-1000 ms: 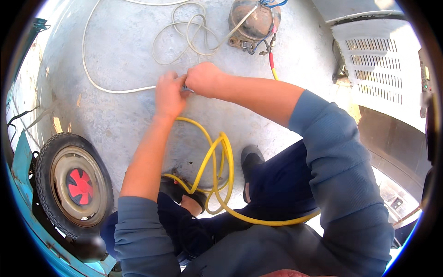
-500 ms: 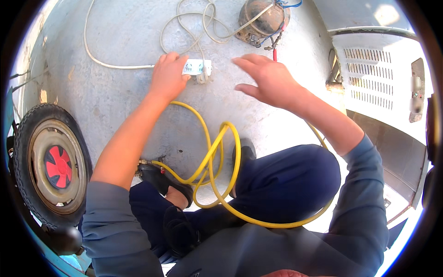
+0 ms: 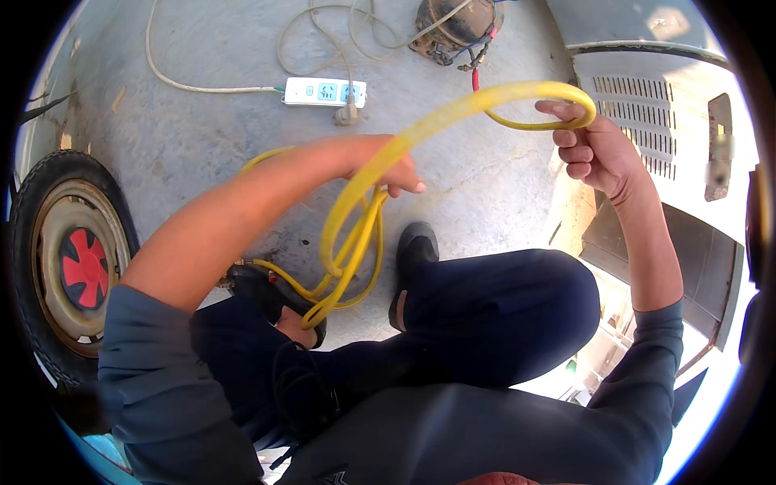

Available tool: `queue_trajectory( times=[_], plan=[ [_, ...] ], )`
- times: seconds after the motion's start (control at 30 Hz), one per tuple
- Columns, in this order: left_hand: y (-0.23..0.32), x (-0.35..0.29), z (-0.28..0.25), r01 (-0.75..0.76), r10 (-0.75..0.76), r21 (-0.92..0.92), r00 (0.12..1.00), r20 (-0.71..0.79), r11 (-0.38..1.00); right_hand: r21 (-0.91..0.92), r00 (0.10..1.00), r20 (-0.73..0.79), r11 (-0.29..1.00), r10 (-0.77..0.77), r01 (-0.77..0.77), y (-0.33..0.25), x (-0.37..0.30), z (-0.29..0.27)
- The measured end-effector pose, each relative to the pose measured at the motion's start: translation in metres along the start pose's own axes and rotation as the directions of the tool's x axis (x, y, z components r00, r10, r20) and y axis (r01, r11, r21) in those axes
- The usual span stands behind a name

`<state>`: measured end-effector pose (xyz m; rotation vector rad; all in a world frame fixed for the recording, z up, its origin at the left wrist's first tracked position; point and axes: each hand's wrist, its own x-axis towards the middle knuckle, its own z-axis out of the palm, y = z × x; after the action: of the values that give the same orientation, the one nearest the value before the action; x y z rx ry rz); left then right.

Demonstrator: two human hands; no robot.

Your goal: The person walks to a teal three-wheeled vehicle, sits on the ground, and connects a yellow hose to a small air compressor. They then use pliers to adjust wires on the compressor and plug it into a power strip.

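Observation:
A yellow hose (image 3: 453, 111) arches from the loops near my feet up to my right hand (image 3: 600, 153). My right hand is raised at the right with curled fingers, closed on the hose where it bends round beside the thumb and index finger. Lower and to the left, my left hand (image 3: 386, 164) is closed on the gathered hose loops, which hang beneath it. Part of the left fingers is hidden by the hose in front. A brass-coloured fitting on the hose lies by my left shoe (image 3: 257, 293).
A white power strip (image 3: 303, 90) with a plug (image 3: 346, 115) lies on the concrete floor. Behind it are a coiled grey cable (image 3: 283, 48) and a rusty round compressor (image 3: 457, 32). A wheel (image 3: 77, 267) stands at left, a vented white panel (image 3: 634, 109) at right.
My left hand has left the power strip and moved down right to the hose. My right hand has moved right and taken hold of the hose, lifting a loop off my lap.

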<state>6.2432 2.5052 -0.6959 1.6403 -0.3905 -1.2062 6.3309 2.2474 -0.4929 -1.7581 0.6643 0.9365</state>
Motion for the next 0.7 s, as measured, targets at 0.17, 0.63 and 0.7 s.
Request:
queue_trajectory(
  times=[0.17,0.63,0.7],
  plan=[
    [-0.033,0.014,-0.026,0.025,-0.004,0.131,0.987,-0.158,0.991,-0.884,0.935,0.243,0.457,0.257,0.104,0.065,0.031,0.05],
    [0.018,0.093,-0.055,-0.035,-0.291,-0.442,0.705,-0.646,0.896,-0.566,0.983,0.165,0.824,0.076,0.032,0.108,0.174,0.079],
    [0.021,0.115,-0.062,-0.09,-0.367,-0.536,0.633,-0.682,0.84,-0.034,0.971,0.2,0.991,0.134,-0.13,0.107,0.188,0.089]
  ],
)
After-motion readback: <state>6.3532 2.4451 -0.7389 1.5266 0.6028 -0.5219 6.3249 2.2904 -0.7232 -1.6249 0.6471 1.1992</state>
